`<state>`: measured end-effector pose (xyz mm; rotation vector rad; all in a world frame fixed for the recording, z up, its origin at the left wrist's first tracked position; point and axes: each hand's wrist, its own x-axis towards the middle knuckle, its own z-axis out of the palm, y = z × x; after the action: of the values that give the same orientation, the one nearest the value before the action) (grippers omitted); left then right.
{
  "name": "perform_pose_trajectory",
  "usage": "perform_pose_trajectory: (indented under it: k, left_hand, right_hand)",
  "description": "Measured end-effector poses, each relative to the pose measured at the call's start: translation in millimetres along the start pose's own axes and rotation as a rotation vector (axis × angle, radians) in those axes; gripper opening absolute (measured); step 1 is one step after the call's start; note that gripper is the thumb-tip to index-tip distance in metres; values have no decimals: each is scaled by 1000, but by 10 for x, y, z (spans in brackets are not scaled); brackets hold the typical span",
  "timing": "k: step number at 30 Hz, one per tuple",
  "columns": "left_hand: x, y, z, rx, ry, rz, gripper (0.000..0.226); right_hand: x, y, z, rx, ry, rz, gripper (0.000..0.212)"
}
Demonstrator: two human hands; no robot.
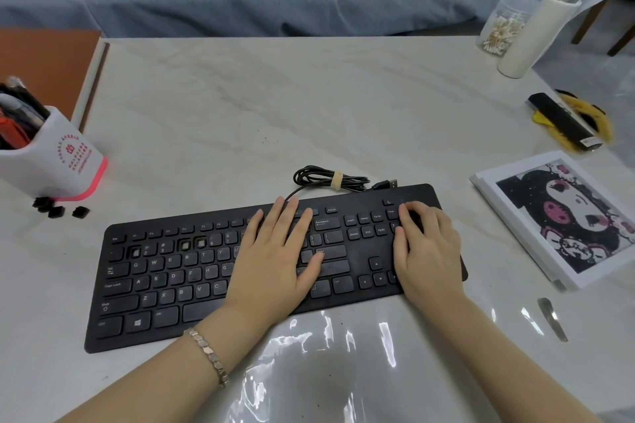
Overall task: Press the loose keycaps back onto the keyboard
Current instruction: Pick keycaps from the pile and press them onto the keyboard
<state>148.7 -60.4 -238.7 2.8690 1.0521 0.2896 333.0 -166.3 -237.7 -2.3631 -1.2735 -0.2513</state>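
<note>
Resting on keyboard (154, 288), left hand (271, 261), right hand (426, 251), fingers (279, 215) relaxed; pens (20, 110) in holder (58, 161), swabs (499, 35) in jar (515, 8)

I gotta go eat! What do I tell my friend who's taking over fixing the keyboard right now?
Left hand: lies flat on the middle of the keyboard, holding nothing.
Right hand: rests on the number pad end, holding nothing.
Loose keycaps: a small black pile on the table beside the pen holder, left of the keyboard.
Done: nothing I can confirm.
Left: three empty slots show in the number row. Fetch the keycaps and press them in. Any slots under the hands are hidden.
</note>
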Motion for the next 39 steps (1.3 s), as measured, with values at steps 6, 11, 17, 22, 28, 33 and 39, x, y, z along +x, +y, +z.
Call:
perform_pose_trajectory:
  k: [6, 11, 17, 22, 28, 33, 39]
  left_hand:
    - [-4, -16, -29, -24, -37, 21, 58]
    - [-140, -213, -225, -338, -25, 64, 56]
    - [-496, -1004, -458, -538, 235, -241, 35]
    - [-638, -1837, -637, -439, 290, -544, 32]
    - [-655, -2573, -678, -271, 137, -662, 39]
    - [-670, -2823, -611, -320, 104, -545, 24]
    - [-808, -2848, -556, -367, 161, -461, 7]
  right_hand:
    - [32, -84, -110, -9, -100, 19, 40]
    - [-26, -424, -242, 139, -197, -88, 18]
    - [-39, -1399, -238, 321, -531, -351, 26]
    - [-10, -2075, -81, 323, -648, -431, 29]
    - [13, -2560, 72, 329, -690, -457, 30]
    - [77, -2831, 190, 318, -703, -479, 30]
    - [243, -3251, 468, 304, -683, -494, 31]
